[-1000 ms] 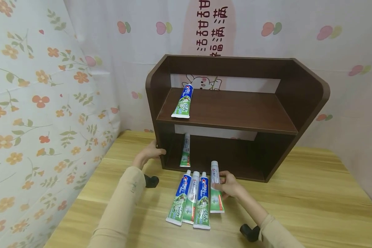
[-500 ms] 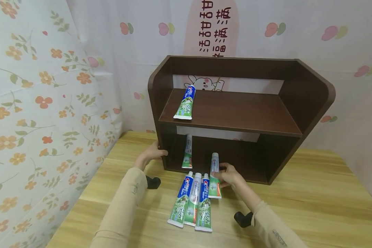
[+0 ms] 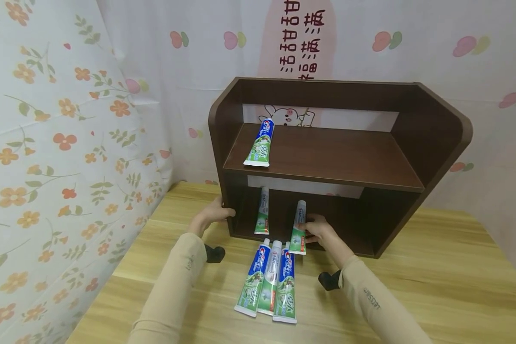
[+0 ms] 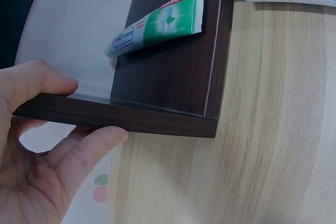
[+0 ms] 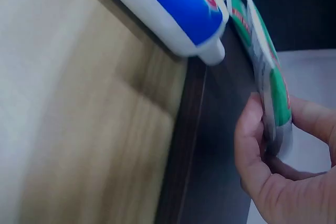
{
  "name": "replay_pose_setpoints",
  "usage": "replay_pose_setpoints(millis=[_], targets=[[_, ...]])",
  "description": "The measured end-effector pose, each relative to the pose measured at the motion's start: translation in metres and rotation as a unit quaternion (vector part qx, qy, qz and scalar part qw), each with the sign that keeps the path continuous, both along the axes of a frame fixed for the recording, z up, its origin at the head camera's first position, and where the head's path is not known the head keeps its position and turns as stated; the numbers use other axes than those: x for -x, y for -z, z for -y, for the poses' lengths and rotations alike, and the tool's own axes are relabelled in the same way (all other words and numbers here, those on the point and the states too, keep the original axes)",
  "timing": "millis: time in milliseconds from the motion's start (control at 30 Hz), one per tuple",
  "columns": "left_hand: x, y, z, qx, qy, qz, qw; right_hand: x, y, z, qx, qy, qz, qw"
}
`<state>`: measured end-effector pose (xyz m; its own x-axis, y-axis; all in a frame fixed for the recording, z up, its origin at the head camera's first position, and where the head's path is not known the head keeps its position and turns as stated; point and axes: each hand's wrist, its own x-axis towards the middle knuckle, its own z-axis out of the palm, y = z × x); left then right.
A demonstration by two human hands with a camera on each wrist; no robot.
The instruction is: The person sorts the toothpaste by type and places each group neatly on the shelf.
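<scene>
A dark brown two-tier shelf (image 3: 339,157) stands on the wooden table. My left hand (image 3: 212,214) grips its left side panel (image 4: 157,120), with thumb and fingers on opposite faces. Between the thumb and fingers of my right hand (image 3: 324,234) is a green-and-white toothpaste tube (image 3: 298,241), cap end inside the lower compartment, its flat end overlapping the front edge. A similar toothpaste tube (image 3: 262,217) lies to its left on the lower tier. On the upper tier rests a blue-and-green toothpaste tube (image 3: 260,145), cap toward the back.
In front of the shelf, a blue-and-green tube (image 3: 252,282), a green-and-white tube (image 3: 267,291) and another blue-and-green tube (image 3: 285,291) lie side by side on the table (image 3: 189,306). Behind hangs a patterned curtain (image 3: 189,62); a floral one (image 3: 69,167) is at left.
My right hand has carried the green-and-white tube from beside the other tubes forward into the lower compartment's opening. My left hand keeps its grip on the side panel.
</scene>
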<state>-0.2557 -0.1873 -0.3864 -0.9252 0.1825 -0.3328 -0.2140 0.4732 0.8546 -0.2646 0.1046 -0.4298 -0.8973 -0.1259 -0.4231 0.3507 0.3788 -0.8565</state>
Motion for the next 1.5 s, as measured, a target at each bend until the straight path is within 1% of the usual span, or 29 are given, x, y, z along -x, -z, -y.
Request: replay_pose_setpoints(millis=[67, 133, 200, 300, 367, 400, 433, 467, 533, 567, 633, 667, 733, 800, 867, 933, 1100, 1300, 1500], targets=[[0.000, 0.001, -0.001, 0.001, -0.001, 0.001, 1.0000, 0.009, 0.003, -0.002, -0.002, -0.007, -0.001, 1.000], [0.000, 0.003, -0.002, 0.003, -0.004, 0.002, 1.0000, 0.023, 0.016, -0.007, 0.006, -0.009, 0.004, 1.000], [0.000, 0.004, -0.003, 0.000, -0.007, 0.006, 1.0000, 0.046, 0.040, -0.016, 0.019, -0.014, 0.005, 1.000], [-0.001, 0.006, -0.004, 0.000, -0.009, 0.011, 0.9999, 0.076, 0.074, -0.026, 0.019, -0.004, 0.007, 1.000], [-0.002, 0.006, -0.005, -0.004, -0.012, 0.015, 0.9998, 0.082, 0.082, -0.028, 0.020, 0.000, -0.002, 1.000], [-0.002, 0.006, -0.005, -0.004, -0.013, 0.016, 0.9998, 0.081, 0.080, -0.027, 0.015, 0.010, -0.002, 1.000], [-0.002, 0.007, -0.005, -0.003, -0.010, 0.014, 0.9998, 0.084, 0.087, -0.029, 0.028, 0.012, -0.017, 0.999], [-0.002, 0.007, -0.005, -0.003, -0.010, 0.015, 0.9998, 0.081, 0.083, -0.027, 0.027, 0.019, -0.022, 0.999], [-0.002, 0.007, -0.005, -0.004, -0.006, 0.012, 0.9999, 0.070, 0.071, -0.022, 0.024, 0.033, -0.030, 0.999], [-0.002, 0.007, -0.005, -0.004, -0.003, 0.010, 0.9999, 0.069, 0.067, -0.019, 0.011, 0.046, -0.032, 0.998], [-0.001, 0.007, -0.004, -0.005, 0.000, 0.008, 1.0000, 0.056, 0.050, -0.012, -0.008, 0.062, -0.040, 0.997], [-0.001, 0.006, -0.004, -0.006, 0.000, 0.008, 0.9999, 0.047, 0.036, -0.007, -0.035, 0.071, -0.032, 0.996], [0.000, 0.006, -0.004, -0.010, 0.000, 0.007, 0.9999, 0.040, 0.026, -0.004, -0.057, 0.071, -0.043, 0.995], [0.000, 0.005, -0.004, -0.010, 0.001, 0.004, 0.9999, 0.036, 0.020, -0.003, -0.075, 0.069, -0.048, 0.994], [0.001, 0.005, -0.003, -0.008, 0.006, -0.001, 0.9999, 0.035, 0.020, -0.003, -0.086, 0.066, -0.054, 0.993], [0.002, 0.005, -0.002, -0.007, 0.008, -0.005, 0.9999, 0.035, 0.020, -0.003, -0.084, 0.066, -0.053, 0.993], [0.004, 0.004, 0.002, -0.005, 0.004, -0.009, 0.9999, 0.034, 0.020, -0.001, -0.056, 0.051, -0.043, 0.996], [0.004, 0.004, 0.002, -0.006, 0.008, -0.005, 0.9999, 0.025, 0.015, -0.008, -0.045, 0.019, -0.029, 0.998], [0.004, 0.003, 0.001, -0.011, 0.012, -0.003, 0.9999, 0.013, 0.014, -0.016, -0.048, 0.001, -0.018, 0.999]])
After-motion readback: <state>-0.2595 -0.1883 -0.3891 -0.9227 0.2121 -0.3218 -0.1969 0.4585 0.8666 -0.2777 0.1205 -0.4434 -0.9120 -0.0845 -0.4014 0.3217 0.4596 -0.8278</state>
